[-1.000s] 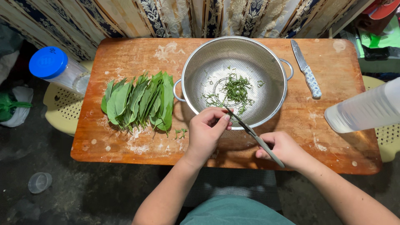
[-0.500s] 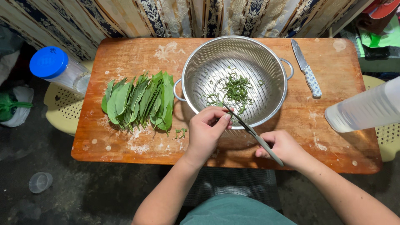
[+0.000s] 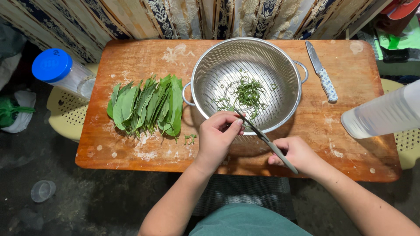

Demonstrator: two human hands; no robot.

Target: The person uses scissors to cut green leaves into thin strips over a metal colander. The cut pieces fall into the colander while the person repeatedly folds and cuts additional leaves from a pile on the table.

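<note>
Left hand [image 3: 220,133] curled closed at the near rim of the colander, fingertips pinched on something small and green; what exactly it pinches is too small to tell. Right hand [image 3: 296,154] closed around the handles of a pair of scissors [image 3: 263,139], near edge of the desk, right of the left hand. Scissor blades run up and left from the right hand, the tips meeting the left hand's fingertips just over the colander rim.

Steel colander [image 3: 280,74], round, perforated, two side handles, sits at the middle of the desk, far of both hands. Inside it, a small heap of finely cut greens [image 3: 248,92] at the bottom, with loose bits scattered around the heap.

Pile of whole green leaves [image 3: 146,106] lies flat on the desk left of the colander, just beside its left handle, stems toward the near side. A few green scraps [image 3: 190,138] on the wood between the pile and the left hand.

Knife [image 3: 322,73] with patterned handle lies right of the colander, apart from it, blade pointing far.

Wooden desk [image 3: 131,57], reddish, worn with pale stains.

Off the desk: blue-lidded clear jar [image 3: 61,72] at far left, on a pale plastic stool [image 3: 65,116]. White plastic container [image 3: 385,113] at right edge.
</note>
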